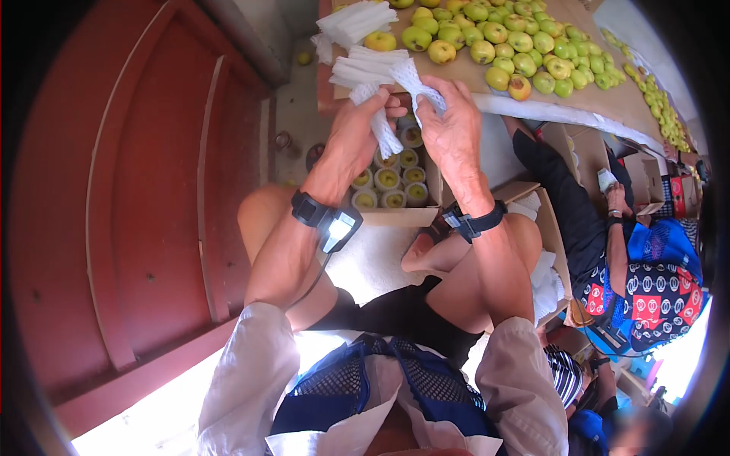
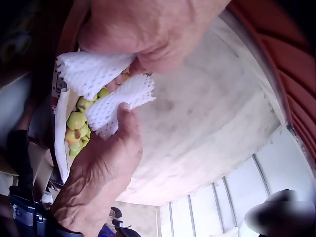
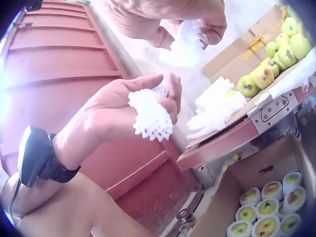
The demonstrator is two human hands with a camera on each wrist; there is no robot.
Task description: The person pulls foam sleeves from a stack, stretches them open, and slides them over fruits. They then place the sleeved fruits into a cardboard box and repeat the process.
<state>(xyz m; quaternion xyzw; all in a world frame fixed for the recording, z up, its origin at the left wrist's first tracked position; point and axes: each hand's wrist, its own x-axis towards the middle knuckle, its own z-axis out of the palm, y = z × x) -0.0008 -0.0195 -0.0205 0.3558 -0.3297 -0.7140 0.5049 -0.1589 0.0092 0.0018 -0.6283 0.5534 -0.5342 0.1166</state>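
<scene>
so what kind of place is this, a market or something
Probably a fruit packing stall or sorting shed. Loose green-yellow apples cover a cardboard-topped table, an open cardboard box holds apples wrapped in foam, and both hands hold white foam net sleeves.
</scene>
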